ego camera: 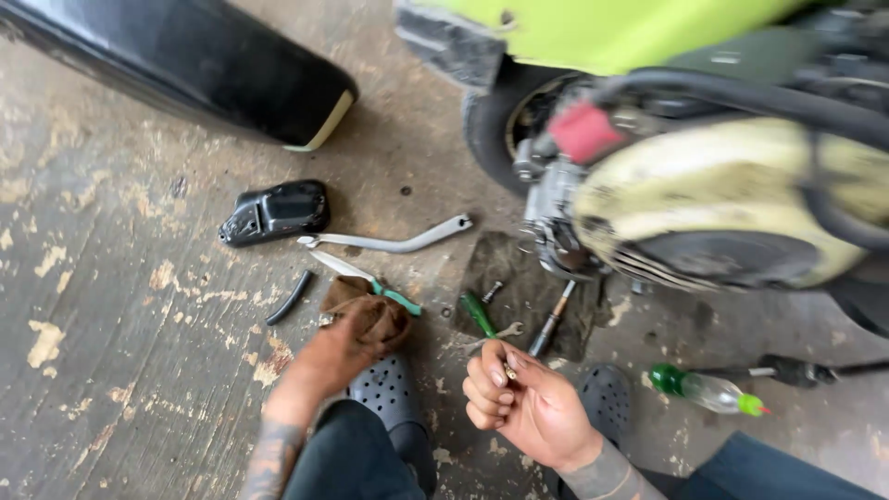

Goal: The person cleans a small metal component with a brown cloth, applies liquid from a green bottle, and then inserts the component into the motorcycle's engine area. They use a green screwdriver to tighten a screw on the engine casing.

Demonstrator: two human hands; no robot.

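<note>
My left hand (324,356) reaches down to the floor and grips a brown rag (370,310) that lies beside a green-handled pair of scissors (366,276). My right hand (514,398) is curled near my knee and pinches a small brass-coloured metal part (508,371) between thumb and fingers. A green-handled screwdriver (479,313), a small wrench (500,331) and a second screwdriver (551,319) lie on a dark mat (519,268) just ahead of that hand, below a scooter engine (704,199).
A curved grey metal lever (394,241), a black plastic cover (275,211) and a short black hose (289,297) lie on the worn concrete floor. A black seat (185,56) is at upper left. A clear bottle with green ends (708,389) lies at right. I wear grey perforated clogs (384,389).
</note>
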